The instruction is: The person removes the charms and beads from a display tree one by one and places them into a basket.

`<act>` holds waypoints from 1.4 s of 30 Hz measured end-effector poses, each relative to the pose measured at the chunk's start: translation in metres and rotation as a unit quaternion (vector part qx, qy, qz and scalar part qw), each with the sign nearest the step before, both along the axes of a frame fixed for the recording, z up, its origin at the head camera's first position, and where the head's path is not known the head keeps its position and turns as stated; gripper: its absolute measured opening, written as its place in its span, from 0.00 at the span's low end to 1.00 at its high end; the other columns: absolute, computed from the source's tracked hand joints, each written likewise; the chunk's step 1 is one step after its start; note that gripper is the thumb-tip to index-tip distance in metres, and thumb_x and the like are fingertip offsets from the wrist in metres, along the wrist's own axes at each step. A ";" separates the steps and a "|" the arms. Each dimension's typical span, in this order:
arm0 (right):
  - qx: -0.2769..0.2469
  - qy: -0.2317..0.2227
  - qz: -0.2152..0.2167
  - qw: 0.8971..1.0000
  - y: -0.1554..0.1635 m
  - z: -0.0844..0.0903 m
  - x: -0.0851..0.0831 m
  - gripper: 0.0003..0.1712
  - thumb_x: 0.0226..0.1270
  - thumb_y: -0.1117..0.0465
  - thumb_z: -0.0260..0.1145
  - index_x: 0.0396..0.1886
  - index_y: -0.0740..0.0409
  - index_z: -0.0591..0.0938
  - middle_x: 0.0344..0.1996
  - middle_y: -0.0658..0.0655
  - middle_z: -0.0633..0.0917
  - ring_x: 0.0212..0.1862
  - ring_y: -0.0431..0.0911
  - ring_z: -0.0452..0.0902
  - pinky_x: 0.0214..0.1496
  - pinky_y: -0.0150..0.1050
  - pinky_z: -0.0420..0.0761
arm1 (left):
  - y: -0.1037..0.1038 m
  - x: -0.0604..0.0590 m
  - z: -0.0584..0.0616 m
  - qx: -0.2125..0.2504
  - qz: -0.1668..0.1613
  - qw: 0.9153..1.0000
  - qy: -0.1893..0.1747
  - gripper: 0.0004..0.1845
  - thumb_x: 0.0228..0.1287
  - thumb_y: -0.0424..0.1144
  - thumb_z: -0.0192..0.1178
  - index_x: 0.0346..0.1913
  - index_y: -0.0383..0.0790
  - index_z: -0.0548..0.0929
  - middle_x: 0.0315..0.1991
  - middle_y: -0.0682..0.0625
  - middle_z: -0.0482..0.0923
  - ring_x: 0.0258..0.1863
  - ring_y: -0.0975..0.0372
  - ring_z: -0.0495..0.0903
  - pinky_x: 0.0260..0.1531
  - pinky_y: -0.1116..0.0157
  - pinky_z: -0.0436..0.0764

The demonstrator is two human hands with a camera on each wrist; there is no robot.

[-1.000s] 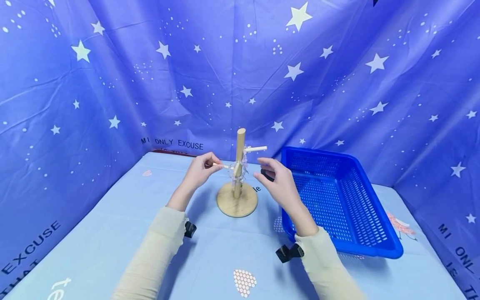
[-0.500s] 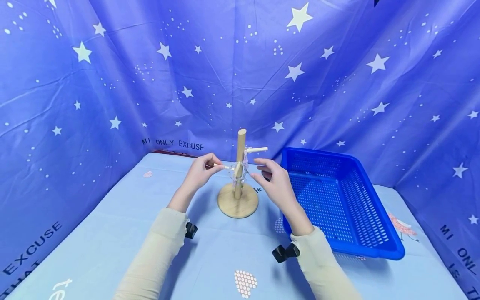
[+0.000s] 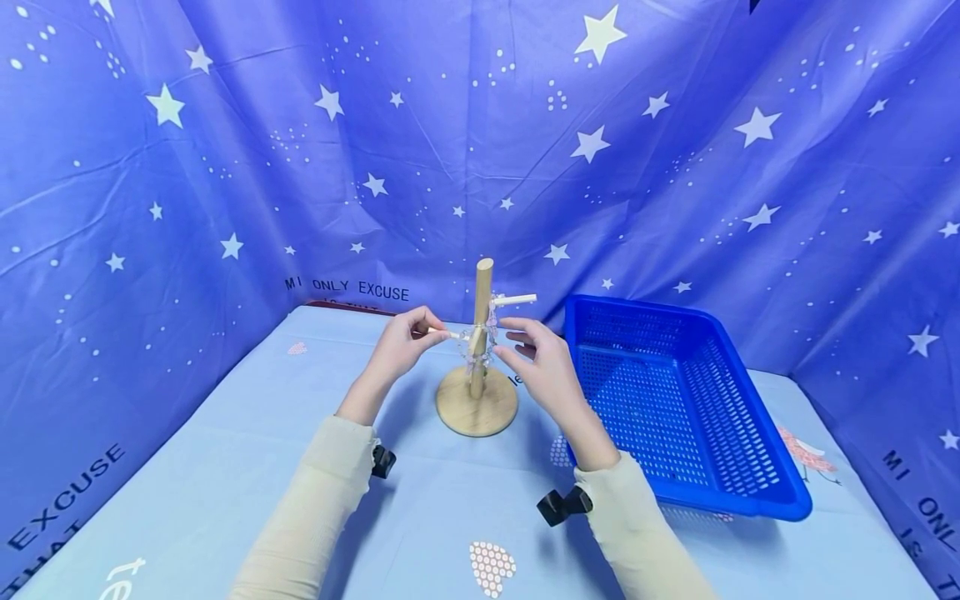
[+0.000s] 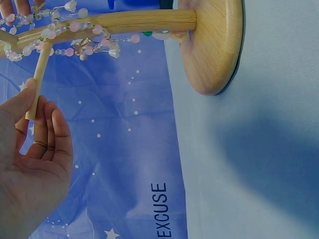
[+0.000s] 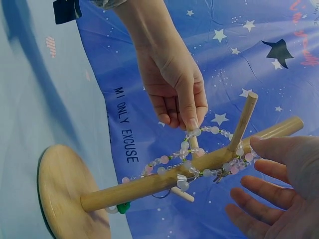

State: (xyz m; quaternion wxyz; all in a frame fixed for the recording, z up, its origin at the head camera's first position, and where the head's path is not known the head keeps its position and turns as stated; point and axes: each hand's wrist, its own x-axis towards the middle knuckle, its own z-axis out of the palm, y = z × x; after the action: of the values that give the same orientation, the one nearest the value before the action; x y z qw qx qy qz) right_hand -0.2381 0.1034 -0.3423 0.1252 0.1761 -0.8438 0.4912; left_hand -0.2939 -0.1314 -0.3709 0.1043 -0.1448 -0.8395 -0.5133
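A wooden stand (image 3: 484, 287) with a round base and side pegs stands upright on the table. Beaded bracelets (image 4: 75, 26) in pink, white and clear hang around its pegs and post. My left hand (image 3: 400, 346) pinches the end of one peg (image 4: 41, 74) between thumb and fingers. On the stand's other side, my right hand (image 3: 547, 367) is spread, with its thumb (image 5: 271, 148) close by the beads; whether it touches them I cannot tell. Low behind the post, a green piece (image 5: 123, 207) is partly hidden.
A blue perforated basket (image 3: 750, 408) sits to the right, near my right forearm. Star-patterned blue cloth (image 3: 480, 125) hangs behind and beside the table. The light blue tablecloth (image 3: 420, 517) has printed hearts and letters.
My right hand has moved left, closer to the stand and its beads. The left hand keeps its pinch on the peg. The basket stays put.
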 end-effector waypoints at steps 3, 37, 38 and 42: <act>0.002 0.002 -0.002 1.000 -0.002 0.000 0.000 0.20 0.68 0.61 0.68 0.58 0.57 0.81 0.59 0.60 0.82 0.60 0.57 0.81 0.63 0.49 0.80 | 0.000 0.000 0.000 0.002 -0.002 1.000 0.001 0.06 0.65 0.34 0.66 0.38 0.34 0.82 0.30 0.47 0.79 0.27 0.62 0.71 0.26 0.70 0.70; -0.063 0.014 -0.046 0.997 -0.011 0.001 -0.005 0.08 0.66 0.64 0.69 0.42 0.62 0.83 0.44 0.61 0.88 0.48 0.53 0.87 0.51 0.43 0.86 | -0.001 -0.003 -0.003 0.008 -0.007 1.000 0.002 0.06 0.65 0.34 0.66 0.38 0.34 0.82 0.34 0.43 0.82 0.29 0.62 0.73 0.28 0.71 0.73; -0.065 0.015 -0.046 0.997 -0.011 0.001 -0.005 0.08 0.66 0.64 0.69 0.42 0.62 0.83 0.44 0.62 0.88 0.48 0.53 0.87 0.51 0.42 0.86 | -0.001 -0.003 -0.003 0.008 -0.008 1.000 0.002 0.06 0.65 0.34 0.66 0.38 0.34 0.82 0.34 0.42 0.81 0.29 0.62 0.73 0.28 0.71 0.73; -0.077 0.018 -0.049 0.996 -0.010 0.002 -0.004 0.08 0.67 0.64 0.69 0.42 0.63 0.83 0.44 0.62 0.88 0.48 0.53 0.88 0.49 0.39 0.86 | -0.001 -0.002 -0.002 0.009 -0.008 1.000 0.000 0.06 0.65 0.34 0.66 0.38 0.34 0.82 0.34 0.42 0.82 0.29 0.62 0.73 0.28 0.71 0.73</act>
State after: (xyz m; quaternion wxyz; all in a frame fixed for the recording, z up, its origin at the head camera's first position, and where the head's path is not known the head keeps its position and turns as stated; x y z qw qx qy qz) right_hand -0.2418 0.0936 -0.3403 0.1774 0.1326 -0.8091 0.5443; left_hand -0.2959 -0.1324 -0.3730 0.1015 -0.1503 -0.8339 -0.5213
